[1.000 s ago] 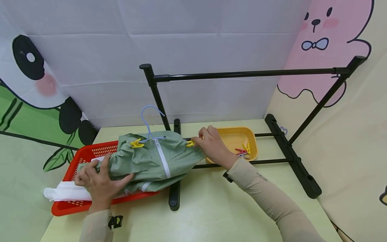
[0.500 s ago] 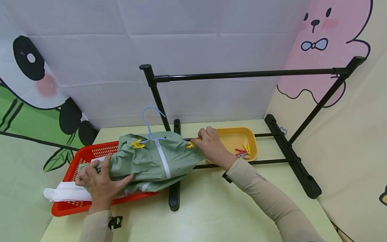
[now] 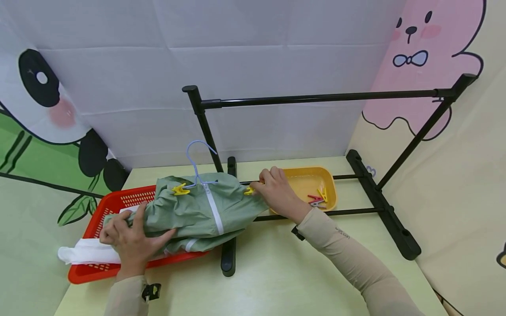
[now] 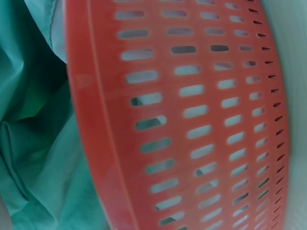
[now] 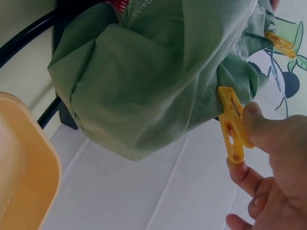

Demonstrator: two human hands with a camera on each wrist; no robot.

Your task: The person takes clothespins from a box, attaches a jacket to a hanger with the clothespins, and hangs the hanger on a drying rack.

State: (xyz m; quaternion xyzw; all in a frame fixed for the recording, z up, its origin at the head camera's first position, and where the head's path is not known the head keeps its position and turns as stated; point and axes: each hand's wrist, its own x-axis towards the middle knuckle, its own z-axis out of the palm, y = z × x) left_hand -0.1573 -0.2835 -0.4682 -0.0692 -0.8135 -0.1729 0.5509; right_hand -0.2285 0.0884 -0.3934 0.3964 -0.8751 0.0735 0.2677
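Observation:
A green zip-up jacket [image 3: 189, 210] with a white zipper lies bunched over the red basket [image 3: 99, 215]. A blue hanger [image 3: 194, 162] sticks up from its collar. One yellow clothespin [image 3: 181, 189] is clipped left of the hanger hook. At the jacket's right shoulder my right hand [image 3: 280, 195] pinches another yellow clothespin [image 5: 232, 124] between thumb and index finger; its jaw end meets the green fabric. My left hand [image 3: 132, 239] rests on the jacket's left part with thumb and fingers spread. Only a sliver of that hand shows in the left wrist view.
A black rack [image 3: 316, 99] stands behind and to the right. Across its lower bars sits a yellow tray [image 3: 294, 175] with several clothespins [image 3: 318, 198] in it. White cloth [image 3: 87, 252] hangs over the basket's left rim. The table [image 3: 292, 272] extends in front.

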